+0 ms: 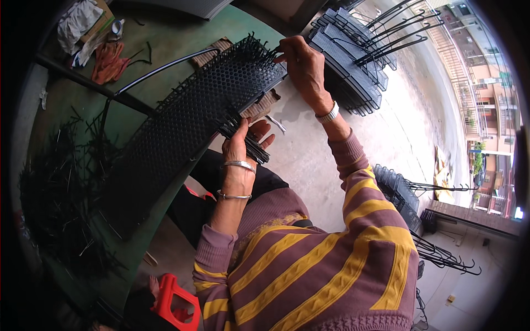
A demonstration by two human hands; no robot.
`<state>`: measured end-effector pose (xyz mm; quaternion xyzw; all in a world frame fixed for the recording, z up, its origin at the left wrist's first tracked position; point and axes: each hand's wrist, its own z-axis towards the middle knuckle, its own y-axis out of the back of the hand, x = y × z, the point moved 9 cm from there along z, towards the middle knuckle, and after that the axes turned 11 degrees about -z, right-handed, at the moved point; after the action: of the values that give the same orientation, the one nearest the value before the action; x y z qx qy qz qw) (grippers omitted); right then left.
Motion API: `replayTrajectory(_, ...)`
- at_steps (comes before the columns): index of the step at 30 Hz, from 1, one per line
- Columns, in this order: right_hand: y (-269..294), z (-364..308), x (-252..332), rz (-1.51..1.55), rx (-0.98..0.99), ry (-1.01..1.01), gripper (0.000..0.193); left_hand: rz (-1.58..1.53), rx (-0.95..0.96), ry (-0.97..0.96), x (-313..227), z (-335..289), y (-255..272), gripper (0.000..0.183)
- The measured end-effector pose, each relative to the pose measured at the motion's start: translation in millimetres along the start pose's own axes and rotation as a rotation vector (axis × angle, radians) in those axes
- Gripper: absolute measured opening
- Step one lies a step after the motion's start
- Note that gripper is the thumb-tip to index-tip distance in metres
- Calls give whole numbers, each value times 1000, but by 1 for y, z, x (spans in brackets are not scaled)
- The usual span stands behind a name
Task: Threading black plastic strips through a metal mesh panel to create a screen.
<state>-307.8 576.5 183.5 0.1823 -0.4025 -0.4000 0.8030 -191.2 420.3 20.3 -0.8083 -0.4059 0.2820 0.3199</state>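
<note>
A long black panel with rows of hexagonal holes (171, 121) lies slantwise across the table. Short black strips (248, 49) bristle thickly from its far end and along its far edge. My left hand (236, 146) is at the panel's near edge, its thumb and palm closed on a bundle of thin black strips (255, 150), with some fingertips loose. At the panel's far right corner is my right hand (307, 69), fingers pinched together against the ends of the strips. Whatever is between those fingertips is too small to make out.
A heap of loose black strips (61, 193) covers the left of the green table (176, 27). A curved metal rod (165, 65), orange-red gloves (109, 62) and cardboard (266, 105) are nearby. Stacked dark mesh panels with hooked rods (345, 49) stand at right; a red plastic seat (176, 306) below.
</note>
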Motion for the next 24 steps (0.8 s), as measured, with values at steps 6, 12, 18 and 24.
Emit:
replayTrajectory(6,1,4,2,-102,79,39,8,4,-25,-5,-1,1,5,18)
replayTrajectory(12,-1,10,6,8,87,59,5,6,-66,-30,-2,-3,6,17)
replayTrajectory(18,-8,14,6,-3,110,139,8,27,-118,-38,-5,-7,9,19)
replayTrajectory(24,-4,16,11,-34,180,74,8,-25,-51,-42,-3,-8,7,19)
